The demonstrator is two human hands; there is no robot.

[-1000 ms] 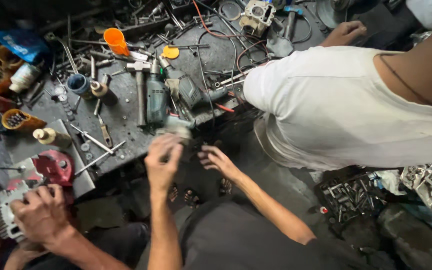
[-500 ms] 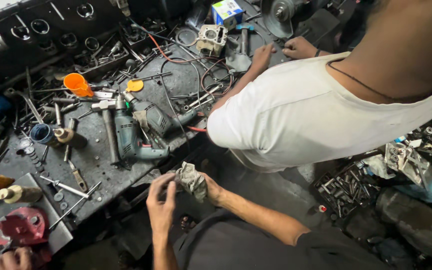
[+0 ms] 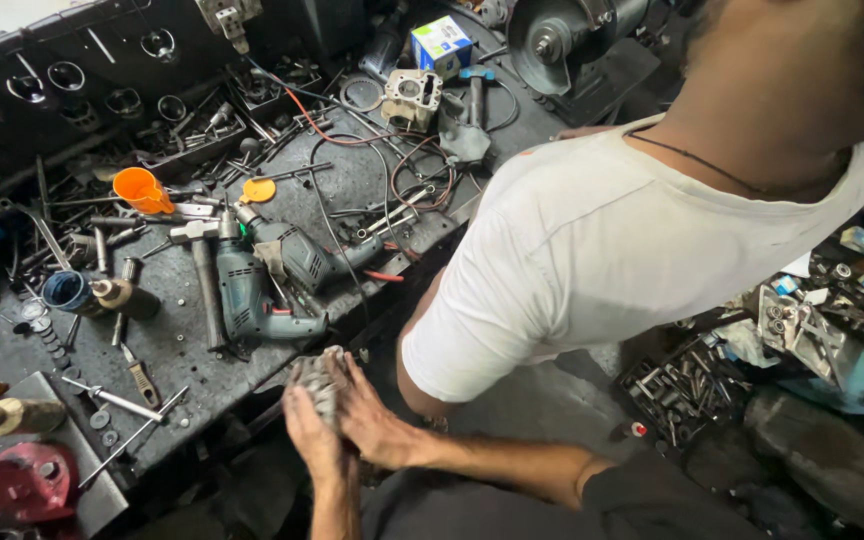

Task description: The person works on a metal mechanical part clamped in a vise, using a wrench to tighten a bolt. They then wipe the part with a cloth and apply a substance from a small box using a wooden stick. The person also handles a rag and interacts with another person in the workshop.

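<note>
A crumpled grey rag [image 3: 314,378] sits pressed between both my hands, just off the front edge of the workbench [image 3: 352,185]. My left hand [image 3: 310,440] cups it from below and the side. My right hand [image 3: 370,415] covers it from the right, palm against the cloth. Two green power drills [image 3: 252,295] lie on the bench right above my hands, with a hammer [image 3: 200,270] beside them.
A person in a white shirt [image 3: 592,240] bends over the bench on the right. The bench holds an orange funnel [image 3: 140,188], wires, screwdrivers, sockets and an engine part [image 3: 410,98]. A red vice [image 3: 27,480] sits lower left. Crates of metal parts [image 3: 692,385] stand on the floor.
My view has swung right and up the bench. My hands have closed together around the rag, which hung from my fingers before. The person's arm has drawn back from the far bench.
</note>
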